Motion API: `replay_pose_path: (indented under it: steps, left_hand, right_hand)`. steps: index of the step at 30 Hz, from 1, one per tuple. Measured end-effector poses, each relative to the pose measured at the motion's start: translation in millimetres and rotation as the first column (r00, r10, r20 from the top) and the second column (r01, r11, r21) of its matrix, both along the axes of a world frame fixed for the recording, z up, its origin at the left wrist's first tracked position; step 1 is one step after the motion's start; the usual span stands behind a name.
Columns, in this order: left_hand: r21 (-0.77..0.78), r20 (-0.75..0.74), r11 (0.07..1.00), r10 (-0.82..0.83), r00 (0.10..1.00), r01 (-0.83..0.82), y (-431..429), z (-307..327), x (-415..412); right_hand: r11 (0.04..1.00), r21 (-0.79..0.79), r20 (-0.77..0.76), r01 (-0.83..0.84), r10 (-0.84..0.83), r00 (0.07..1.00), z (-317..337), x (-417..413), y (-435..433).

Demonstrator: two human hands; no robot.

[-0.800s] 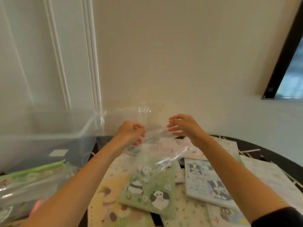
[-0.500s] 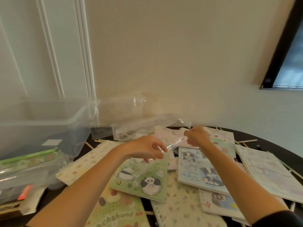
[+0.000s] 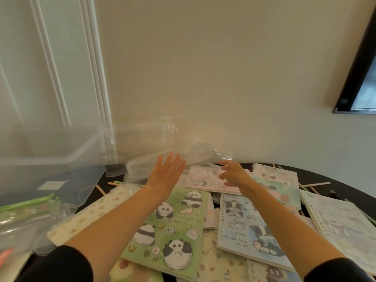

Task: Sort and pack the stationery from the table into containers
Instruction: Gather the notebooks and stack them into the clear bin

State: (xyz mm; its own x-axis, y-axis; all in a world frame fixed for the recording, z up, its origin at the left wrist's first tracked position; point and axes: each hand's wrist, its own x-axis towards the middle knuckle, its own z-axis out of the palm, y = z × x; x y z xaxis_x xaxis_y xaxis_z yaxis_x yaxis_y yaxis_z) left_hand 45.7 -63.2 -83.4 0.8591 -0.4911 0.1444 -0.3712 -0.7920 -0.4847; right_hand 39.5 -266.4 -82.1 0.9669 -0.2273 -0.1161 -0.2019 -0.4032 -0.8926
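- A cream wall (image 3: 223,78) rises behind a dark round counter (image 3: 350,189) strewn with notebooks.
- The left hand (image 3: 167,171) is spread flat with straight fingers and holds nothing. It is in front of a crumpled clear plastic bag (image 3: 138,169); I cannot tell if they touch.
- The right hand (image 3: 232,174) hovers empty, fingers loosely parted, over a pink notebook (image 3: 203,178).
- A green panda notebook (image 3: 173,231) lies between the forearms, with a blue notebook (image 3: 248,231) just right of it.
- A clear storage bin (image 3: 50,169) stands at the left.
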Motion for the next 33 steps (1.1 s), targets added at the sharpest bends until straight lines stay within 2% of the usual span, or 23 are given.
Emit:
replay_pose_path:
  steps: [2, 3, 5, 7, 8, 13, 15, 19, 22, 23, 25, 26, 28, 33]
  left_hand:
    - [-0.036, 0.023, 0.999, 0.019, 1.000, -0.018, -1.3, -2.6, 7.3]
    - [-0.048, 0.024, 0.998, 0.028, 0.999, -0.027, -2.4, -4.3, 9.2]
    - [-0.054, 0.008, 0.997, 0.051, 0.999, -0.050, -4.9, -7.9, 10.6]
    - [-0.073, -0.006, 0.995, 0.065, 0.998, -0.065, -6.5, -11.9, 12.9]
    - [-0.091, -0.014, 0.994, 0.064, 0.998, -0.065, -6.8, -13.2, 13.6]
    - [-0.248, -0.036, 0.967, 0.047, 0.998, -0.055, -3.5, -11.5, 16.9]
    - [-0.325, -0.040, 0.942, 0.071, 0.997, -0.080, 0.2, -6.7, 16.9]
    - [-0.410, 0.058, 0.907, 0.132, 0.990, -0.097, 6.0, 11.1, 5.8]
    - [-0.496, 0.155, 0.864, 0.182, 0.971, -0.083, 8.4, 27.6, -9.1]
    - [-0.545, 0.165, 0.835, 0.201, 0.966, -0.081, 9.3, 33.8, -15.0]
    - [-0.654, 0.148, 0.752, 0.239, 0.960, -0.087, 10.4, 44.7, -23.9]
    - [-0.710, 0.127, 0.699, 0.252, 0.959, -0.090, 11.3, 49.6, -29.7]
    - [-0.822, 0.088, 0.565, 0.260, 0.962, -0.078, 14.2, 57.6, -43.4]
    - [-0.970, 0.126, 0.236, 0.275, 0.953, 0.060, 25.0, 67.6, -75.8]
  right_hand:
    - [0.998, 0.022, -0.012, -0.060, 0.060, 0.998, -2.5, 7.1, 1.1]
    - [0.996, -0.023, -0.020, -0.081, 0.081, 0.997, -5.1, 11.2, 1.8]
    - [0.954, -0.273, -0.057, -0.122, 0.111, 0.992, -11.4, 20.4, 3.6]
    - [0.840, -0.523, -0.071, -0.146, 0.128, 0.989, -17.0, 27.9, 5.4]
    - [0.801, -0.581, -0.058, -0.143, 0.134, 0.989, -19.8, 30.5, 6.2]
    - [0.722, -0.686, 0.178, 0.083, 0.056, 0.982, -21.1, 30.8, 15.0]
    - [0.731, -0.663, 0.264, 0.157, 0.033, 0.964, -10.1, 26.2, 19.5]
    - [0.840, -0.482, 0.404, 0.249, -0.039, 0.914, 20.6, 8.0, 20.9]
    - [0.871, -0.376, 0.495, 0.316, -0.100, 0.863, 43.7, -8.6, 19.4]
    - [0.909, -0.283, 0.504, 0.304, -0.129, 0.854, 51.8, -14.1, 19.3]
    - [0.981, 0.086, 0.498, 0.176, -0.195, 0.845, 70.8, -27.3, 20.3]
    - [0.955, 0.278, 0.482, 0.100, -0.229, 0.846, 79.8, -35.3, 19.9]
    - [0.856, 0.518, 0.433, 0.000, -0.262, 0.862, 93.3, -55.3, 20.1]
    - [0.688, 0.726, 0.295, -0.014, -0.293, 0.910, 112.4, -98.0, 24.7]
